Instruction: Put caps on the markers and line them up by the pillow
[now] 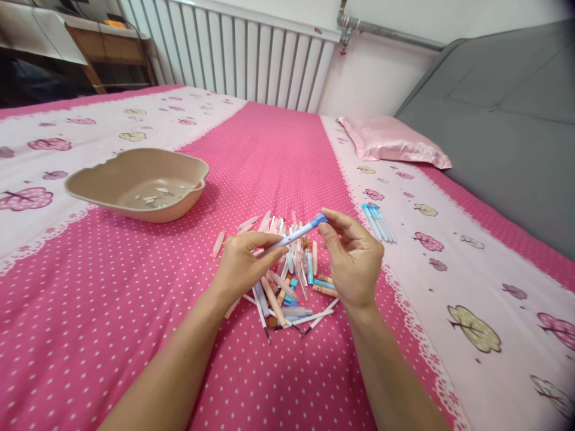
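A light-blue pen [296, 233] with a darker blue end is held between both hands above a heap of pen parts. My left hand [245, 260] pinches its lower left end. At the upper right, my right hand [354, 254] has thumb and fingers closed on the blue end. Beneath them lies the heap: pink and peach barrels [273, 299], blue pieces [291, 293] and thin white refills [262, 314] with dark tips. My hands hide part of this heap. Several pens with blue tops [378, 222] lie side by side to the right.
A beige basin [135, 173] with small white pieces inside stands on the bed at left. A pink pillow [393, 140] lies at the back right by the grey headboard [498, 114]. Behind the bed are a white radiator [238, 51] and a pipe [390, 33].
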`<action>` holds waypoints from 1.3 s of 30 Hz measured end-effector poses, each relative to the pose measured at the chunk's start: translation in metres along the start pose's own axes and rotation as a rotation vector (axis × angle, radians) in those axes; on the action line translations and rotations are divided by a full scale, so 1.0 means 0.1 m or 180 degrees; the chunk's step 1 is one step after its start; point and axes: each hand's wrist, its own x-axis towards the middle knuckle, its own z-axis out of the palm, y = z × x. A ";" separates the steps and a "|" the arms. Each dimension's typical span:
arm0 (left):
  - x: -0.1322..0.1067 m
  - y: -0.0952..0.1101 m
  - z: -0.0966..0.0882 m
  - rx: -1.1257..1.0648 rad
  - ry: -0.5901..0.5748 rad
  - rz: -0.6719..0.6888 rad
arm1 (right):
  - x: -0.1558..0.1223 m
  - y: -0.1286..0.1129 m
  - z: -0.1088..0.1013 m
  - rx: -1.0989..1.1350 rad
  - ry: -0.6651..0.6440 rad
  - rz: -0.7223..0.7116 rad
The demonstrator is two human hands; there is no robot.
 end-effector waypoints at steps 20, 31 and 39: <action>0.02 0.05 -0.02 -0.1186 0.0383 -0.0966 | -0.08 0.05 0.09 0.0047 -0.1335 0.0901; 0.00 0.12 0.03 -0.2418 0.0557 -0.1448 | -0.32 0.03 0.31 0.0680 -0.2160 0.1393; -0.01 0.14 0.05 -0.2451 0.0575 -0.1472 | -0.34 0.02 0.36 0.1258 -0.2015 0.1942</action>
